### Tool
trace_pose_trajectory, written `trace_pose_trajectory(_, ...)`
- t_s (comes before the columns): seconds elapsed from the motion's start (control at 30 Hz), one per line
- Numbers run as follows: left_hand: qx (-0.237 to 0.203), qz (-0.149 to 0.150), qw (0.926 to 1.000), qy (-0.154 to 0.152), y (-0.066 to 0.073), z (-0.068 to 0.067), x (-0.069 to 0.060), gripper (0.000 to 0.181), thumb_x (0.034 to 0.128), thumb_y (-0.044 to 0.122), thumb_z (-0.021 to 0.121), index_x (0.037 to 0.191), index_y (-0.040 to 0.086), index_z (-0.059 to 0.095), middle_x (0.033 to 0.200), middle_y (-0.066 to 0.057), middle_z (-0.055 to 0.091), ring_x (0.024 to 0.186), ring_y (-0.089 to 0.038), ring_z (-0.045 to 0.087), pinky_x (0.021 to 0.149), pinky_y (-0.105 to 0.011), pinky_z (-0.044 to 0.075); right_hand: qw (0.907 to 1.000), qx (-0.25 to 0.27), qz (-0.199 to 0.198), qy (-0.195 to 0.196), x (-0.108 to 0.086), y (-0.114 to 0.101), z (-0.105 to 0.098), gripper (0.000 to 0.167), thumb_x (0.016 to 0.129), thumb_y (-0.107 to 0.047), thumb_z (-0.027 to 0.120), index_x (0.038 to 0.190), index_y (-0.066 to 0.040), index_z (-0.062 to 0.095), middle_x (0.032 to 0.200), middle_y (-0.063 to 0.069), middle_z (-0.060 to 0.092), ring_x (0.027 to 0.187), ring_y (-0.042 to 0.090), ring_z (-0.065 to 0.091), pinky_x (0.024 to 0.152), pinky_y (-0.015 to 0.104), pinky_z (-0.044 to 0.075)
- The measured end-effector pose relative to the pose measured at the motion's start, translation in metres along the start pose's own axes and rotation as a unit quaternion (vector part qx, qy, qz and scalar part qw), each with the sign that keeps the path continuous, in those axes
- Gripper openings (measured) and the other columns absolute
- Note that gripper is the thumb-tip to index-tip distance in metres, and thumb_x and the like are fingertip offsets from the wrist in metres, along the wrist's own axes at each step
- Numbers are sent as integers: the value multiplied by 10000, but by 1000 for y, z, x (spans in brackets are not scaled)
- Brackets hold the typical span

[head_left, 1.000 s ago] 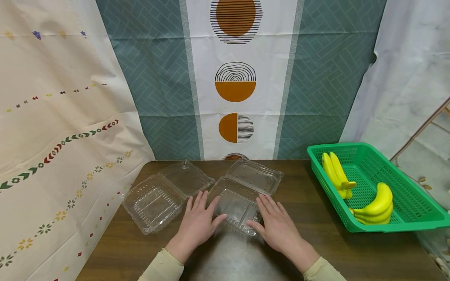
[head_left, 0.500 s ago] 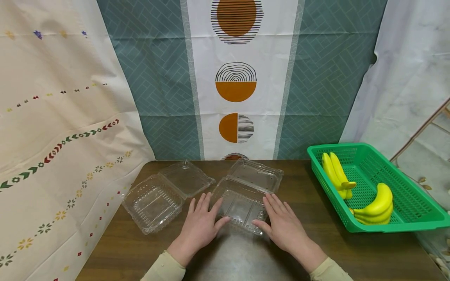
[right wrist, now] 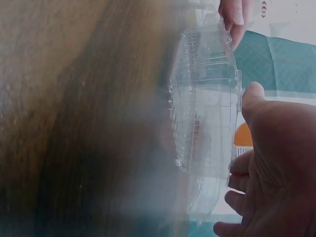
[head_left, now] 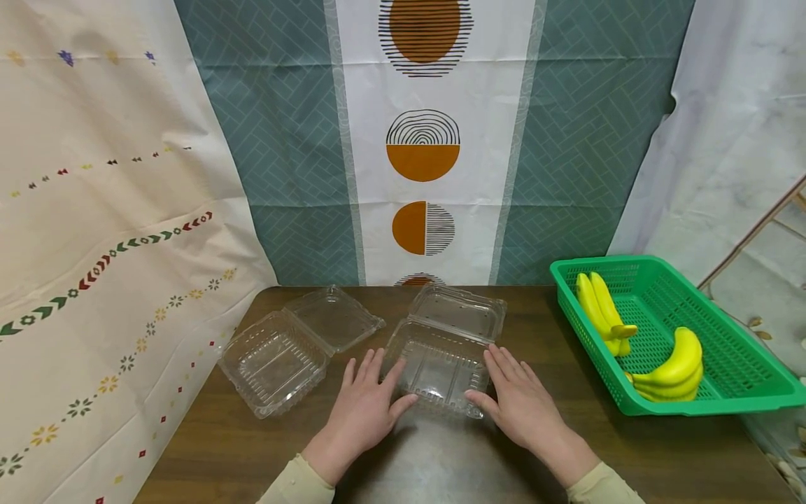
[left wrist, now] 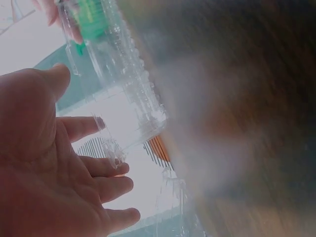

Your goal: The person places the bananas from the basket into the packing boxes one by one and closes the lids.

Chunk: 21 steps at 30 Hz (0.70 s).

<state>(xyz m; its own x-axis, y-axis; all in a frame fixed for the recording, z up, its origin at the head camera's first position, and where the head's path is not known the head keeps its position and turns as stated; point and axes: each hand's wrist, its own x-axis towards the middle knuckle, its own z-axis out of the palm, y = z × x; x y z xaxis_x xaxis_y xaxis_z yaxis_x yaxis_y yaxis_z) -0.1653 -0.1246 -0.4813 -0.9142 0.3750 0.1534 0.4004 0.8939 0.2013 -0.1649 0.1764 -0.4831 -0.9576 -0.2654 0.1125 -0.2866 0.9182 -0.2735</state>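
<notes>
A clear plastic clamshell container (head_left: 436, 364) lies on the table between my two hands, its lid (head_left: 458, 311) folded back toward the wall. My left hand (head_left: 365, 406) is at its left rim, fingers straight and spread, thumb near the front edge. On the opposite side my right hand (head_left: 524, 402) touches the right rim with straight fingers, its thumb at the front right corner. In the left wrist view the container wall (left wrist: 128, 108) stands beside the fingertips. The right wrist view shows the rim next to the thumb and fingers. Neither hand curls round it.
A second clear clamshell container (head_left: 275, 367) lies unfolded to the left. At the right stands a green plastic basket (head_left: 711, 402) with a bunch of bananas (head_left: 676, 367) at its front and another banana bunch (head_left: 598, 308) at the left. Patterned cloth (head_left: 290, 140) hangs behind the wooden table (head_left: 208, 448).
Both hands have shifted to the right, and the container between them has slid right and turned slightly straighter. The left container and the basket have stayed in place.
</notes>
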Motion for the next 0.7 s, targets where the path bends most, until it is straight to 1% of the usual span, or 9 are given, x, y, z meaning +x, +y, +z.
trace_pose_trajectory(0.3, -1, 115, 9999, 87, 6, 3, -3, 669, 1114, 576, 584, 1633, 153, 564, 1689, -320, 404, 1589, -497, 361, 1266, -715, 247, 9999, -30, 37, 104, -3, 7, -3, 905, 1071, -580, 673, 1674, 42, 409, 1758, 235, 341, 1628, 457, 298, 1277, 674, 261)
trace_pose_trajectory(0.7, -71, 259, 9996, 45, 13, 3, -3, 660, 1113, 566, 595, 1634, 163, 561, 1684, -324, 409, 1587, -494, 368, 1268, -702, 260, 9997, -137, 118, 168, -5, 17, -8, 876, 1087, -563, 651, 1673, 43, 410, 1752, 241, 348, 1625, 456, 303, 1274, 677, 267)
